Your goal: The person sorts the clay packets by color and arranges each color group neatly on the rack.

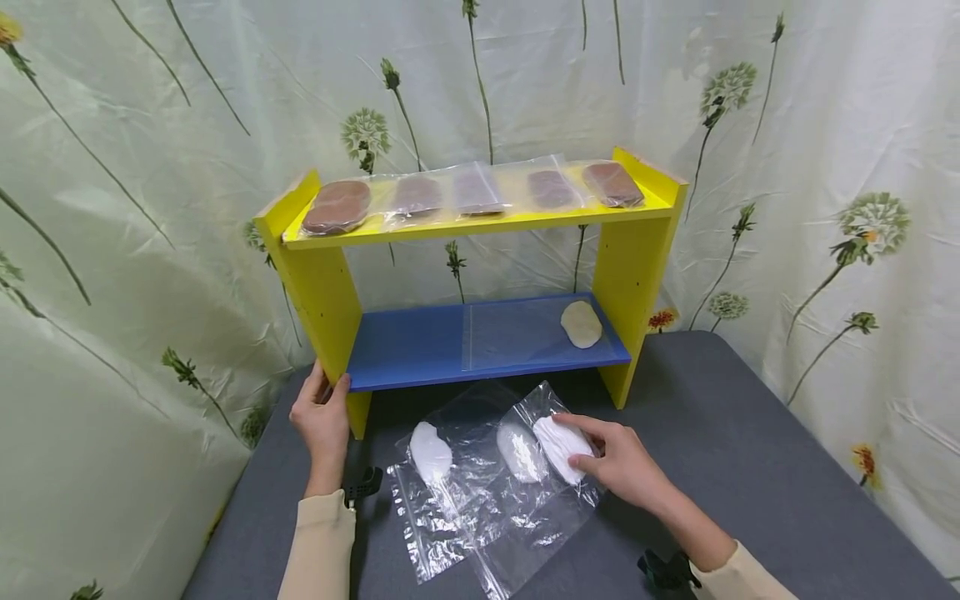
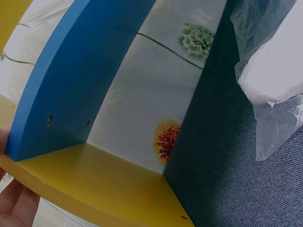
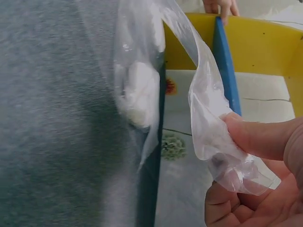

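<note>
L hand (image 1: 324, 412), left of ctr in head view, has its grip closed round the yellow side panel (image 1: 318, 308), by the blue shelf (image 1: 408, 346). R hand (image 1: 622, 460), lower right of ctr, grip nearly closed, pinches a clear bag (image 1: 537, 403) w/ a white lump (image 1: 562, 448), btm ctr. 2 more bagged white lumps (image 1: 432, 455) just left on dark table (image 1: 720, 475). Upper ctr: 5 bagged reddish-brown pcs (image 1: 341, 204) on yellow top board (image 1: 450, 227); pale flat pc (image 1: 581, 325) at blue shelf's right end.
</note>
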`<state>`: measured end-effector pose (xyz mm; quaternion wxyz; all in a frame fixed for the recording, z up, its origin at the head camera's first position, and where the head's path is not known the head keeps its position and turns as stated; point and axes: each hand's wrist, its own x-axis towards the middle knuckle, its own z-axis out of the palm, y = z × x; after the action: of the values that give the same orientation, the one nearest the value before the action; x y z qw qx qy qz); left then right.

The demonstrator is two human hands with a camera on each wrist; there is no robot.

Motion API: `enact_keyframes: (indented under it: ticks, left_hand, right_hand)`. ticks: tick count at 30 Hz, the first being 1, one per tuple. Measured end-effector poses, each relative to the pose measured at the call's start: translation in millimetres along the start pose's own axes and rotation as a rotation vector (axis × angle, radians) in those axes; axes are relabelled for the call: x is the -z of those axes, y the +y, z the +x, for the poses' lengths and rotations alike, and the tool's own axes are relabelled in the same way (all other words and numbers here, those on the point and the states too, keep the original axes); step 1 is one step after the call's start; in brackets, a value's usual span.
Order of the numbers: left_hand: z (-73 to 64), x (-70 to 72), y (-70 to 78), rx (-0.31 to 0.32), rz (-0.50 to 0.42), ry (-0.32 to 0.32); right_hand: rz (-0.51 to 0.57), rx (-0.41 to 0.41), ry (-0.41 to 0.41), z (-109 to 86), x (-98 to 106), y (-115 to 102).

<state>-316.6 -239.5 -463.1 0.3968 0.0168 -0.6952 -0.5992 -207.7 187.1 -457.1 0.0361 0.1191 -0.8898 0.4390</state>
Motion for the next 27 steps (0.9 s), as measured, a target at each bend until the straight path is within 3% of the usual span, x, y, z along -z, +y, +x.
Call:
enact_keyframes:
  ticks: [16,22,27]
  left_hand:
    - [-1.5,-2.9,-1.7,0.017,-0.007,-0.035]
    - [-1.1,2.2,-0.1,0.018,0.005,-0.008]
    - [-0.2,3.2,0.1,0.018,0.001,-0.025]
  right_hand:
    - [0.008,0.125,-0.007,12.1,6,-21]
    - [0.008,0.243,-0.021,34.5,1,-35]
    - [0.015,0.267,0.024,50.5,-4,-46]
